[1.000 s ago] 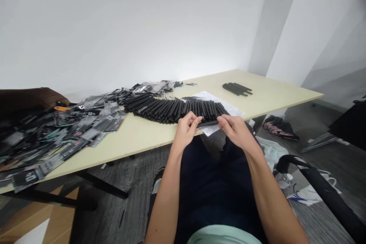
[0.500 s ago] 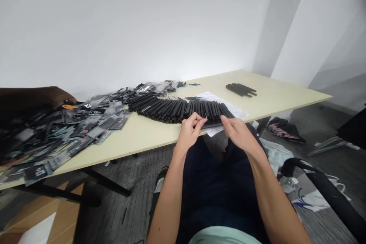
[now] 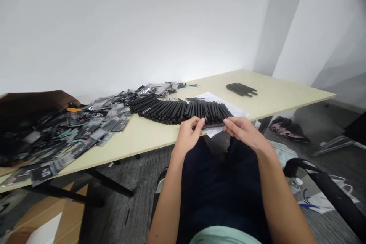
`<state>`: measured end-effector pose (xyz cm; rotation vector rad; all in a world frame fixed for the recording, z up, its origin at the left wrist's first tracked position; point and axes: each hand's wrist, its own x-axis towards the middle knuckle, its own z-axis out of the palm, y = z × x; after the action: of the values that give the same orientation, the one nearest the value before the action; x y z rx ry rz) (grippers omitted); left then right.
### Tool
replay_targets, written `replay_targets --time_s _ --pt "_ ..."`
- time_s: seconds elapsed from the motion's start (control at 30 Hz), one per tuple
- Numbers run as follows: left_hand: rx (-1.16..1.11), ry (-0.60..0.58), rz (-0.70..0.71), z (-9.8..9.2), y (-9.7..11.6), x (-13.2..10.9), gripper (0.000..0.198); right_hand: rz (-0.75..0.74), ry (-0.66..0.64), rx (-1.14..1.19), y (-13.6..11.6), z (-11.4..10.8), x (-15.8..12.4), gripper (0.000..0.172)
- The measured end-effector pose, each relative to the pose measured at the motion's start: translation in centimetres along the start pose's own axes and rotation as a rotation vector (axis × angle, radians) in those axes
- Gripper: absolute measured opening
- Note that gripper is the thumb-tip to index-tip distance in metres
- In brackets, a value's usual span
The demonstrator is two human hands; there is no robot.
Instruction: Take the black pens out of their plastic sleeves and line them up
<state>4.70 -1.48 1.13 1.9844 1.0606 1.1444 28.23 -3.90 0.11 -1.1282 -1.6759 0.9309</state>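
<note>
Between my hands, at the front edge of the table, is a slim black stick (image 3: 214,125) lying crosswise. My left hand (image 3: 189,133) pinches near its left end, thumb against the forefinger. At the other end, my right hand (image 3: 243,131) grips it between thumb and fingers. Just behind them, a long curved row of black pen-like sticks (image 3: 168,110) lies packed side by side. Part of the row rests on a white printed sheet (image 3: 238,112). What exactly the sticks are is too small to tell.
A heap of clear and black plastic packets (image 3: 94,122) covers the table's left, beside a brown box (image 3: 42,101). Several black sticks (image 3: 241,89) lie at the back right. An open carton (image 3: 71,213) stands on the floor. A black chair arm (image 3: 323,183) is at my right.
My right hand has shifted slightly right, and its fingers have spread a little along the stick's end. My left hand keeps its pinch. The view has moved slightly.
</note>
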Motion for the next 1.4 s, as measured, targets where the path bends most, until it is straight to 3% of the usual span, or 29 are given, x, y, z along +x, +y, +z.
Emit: replay_targets --time_s 0.07,0.2,0.37,0.57,0.83,1.0,1.23,1.4 --pt "-0.114 -0.063 -0.069 -0.4 -0.4 0.2 0.042 -0.100 0.055 -0.079 0.3 0.1 0.1 0.044" --pt "-0.231 -0.136 -0.099 -0.9 -0.7 0.3 0.039 -0.166 0.105 -0.136 0.7 0.3 0.4 0.033" --pt "-0.207 -0.063 -0.047 -0.9 -0.8 0.3 0.031 -0.202 0.164 -0.184 0.4 0.5 0.3 0.026" --pt "-0.117 0.036 0.082 -0.6 -0.7 0.2 0.025 -0.181 0.152 -0.247 -0.6 1.0 0.1 0.046" --pt "-0.330 -0.072 -0.073 -0.4 -0.7 -0.1 0.036 -0.222 0.227 -0.164 -0.1 0.9 0.1 0.023" --pt "-0.333 -0.042 -0.050 -0.6 -0.7 -0.1 0.032 -0.219 0.204 -0.188 -0.3 0.7 -0.2 0.029" --pt "-0.215 -0.003 0.032 -0.5 -1.1 -0.4 0.027 -0.261 0.118 -0.398 -0.8 0.4 -0.2 0.049" --pt "-0.137 0.033 0.108 -0.3 -1.5 -0.3 0.021 -0.168 0.115 -0.410 -0.8 0.7 0.0 0.061"
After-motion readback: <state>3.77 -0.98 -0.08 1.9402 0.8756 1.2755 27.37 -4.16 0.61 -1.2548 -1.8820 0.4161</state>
